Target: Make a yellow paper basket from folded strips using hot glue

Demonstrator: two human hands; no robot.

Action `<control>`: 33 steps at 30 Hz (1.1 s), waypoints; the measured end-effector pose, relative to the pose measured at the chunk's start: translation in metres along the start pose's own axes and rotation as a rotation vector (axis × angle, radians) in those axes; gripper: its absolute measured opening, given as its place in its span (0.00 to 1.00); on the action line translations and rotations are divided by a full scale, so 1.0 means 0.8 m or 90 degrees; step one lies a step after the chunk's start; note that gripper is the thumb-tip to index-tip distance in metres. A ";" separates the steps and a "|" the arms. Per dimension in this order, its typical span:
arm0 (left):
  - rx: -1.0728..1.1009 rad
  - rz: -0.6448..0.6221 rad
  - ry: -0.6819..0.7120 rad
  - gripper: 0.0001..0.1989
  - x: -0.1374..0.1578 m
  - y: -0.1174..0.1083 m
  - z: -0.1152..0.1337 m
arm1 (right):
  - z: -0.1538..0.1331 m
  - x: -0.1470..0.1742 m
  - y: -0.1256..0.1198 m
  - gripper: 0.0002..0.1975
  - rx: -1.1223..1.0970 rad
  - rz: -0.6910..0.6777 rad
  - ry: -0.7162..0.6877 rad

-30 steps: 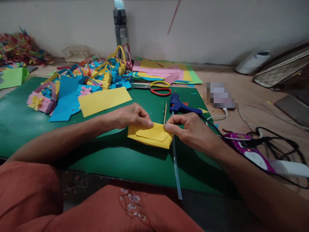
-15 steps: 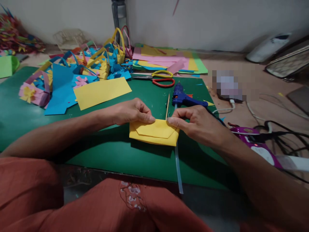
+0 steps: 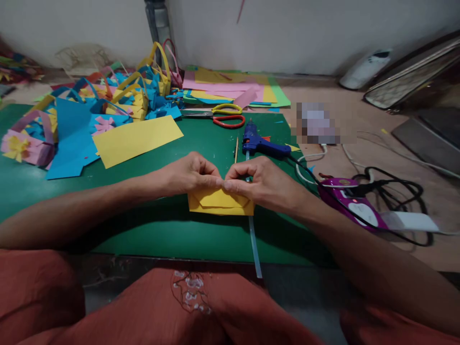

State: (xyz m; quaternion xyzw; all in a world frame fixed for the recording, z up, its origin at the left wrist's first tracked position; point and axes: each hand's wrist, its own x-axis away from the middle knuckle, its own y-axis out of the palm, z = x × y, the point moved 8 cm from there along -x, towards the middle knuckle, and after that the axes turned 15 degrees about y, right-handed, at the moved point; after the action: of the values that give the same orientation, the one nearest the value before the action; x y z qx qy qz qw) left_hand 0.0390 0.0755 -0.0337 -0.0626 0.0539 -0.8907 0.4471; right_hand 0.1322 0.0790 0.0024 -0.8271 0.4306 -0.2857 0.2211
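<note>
A folded piece of yellow paper [image 3: 219, 205] is held in front of me, with a flap lying over its near face. My left hand [image 3: 194, 175] pinches its top edge between thumb and fingers. Beside it, my right hand [image 3: 257, 178] pinches the same edge, the two thumbs meeting near the middle. Just beyond the hands lies a blue glue gun [image 3: 266, 142], its long clear glue stick [image 3: 255, 247] running toward me under the paper. A thin wooden stick [image 3: 236, 149] lies left of the glue gun.
Scissors [image 3: 227, 116] with yellow and red handles lie at the back of the green board [image 3: 151, 239]. A flat yellow sheet [image 3: 140, 140], blue paper and several small paper baskets [image 3: 32, 141] are to the left. Stacked coloured sheets [image 3: 230, 86] lie behind. A purple power strip [image 3: 352, 203] with cables stands right.
My right hand has slid left along the top edge of the yellow paper, so my thumbs now meet. The whole view has shifted to the right.
</note>
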 end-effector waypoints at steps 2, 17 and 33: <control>-0.001 0.003 -0.004 0.10 0.001 -0.003 -0.002 | -0.003 0.001 -0.004 0.09 0.002 0.013 -0.001; 0.021 0.035 0.033 0.07 -0.009 -0.031 0.004 | 0.024 -0.008 -0.029 0.09 -0.081 0.013 0.107; -0.160 -0.029 0.146 0.10 -0.008 -0.009 0.033 | -0.013 0.007 -0.016 0.09 0.032 0.037 -0.007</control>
State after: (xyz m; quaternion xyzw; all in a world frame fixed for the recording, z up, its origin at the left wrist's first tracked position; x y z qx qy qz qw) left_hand 0.0412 0.0836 -0.0069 -0.0171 0.2145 -0.8881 0.4062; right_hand 0.1353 0.0801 0.0190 -0.8102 0.4455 -0.2852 0.2526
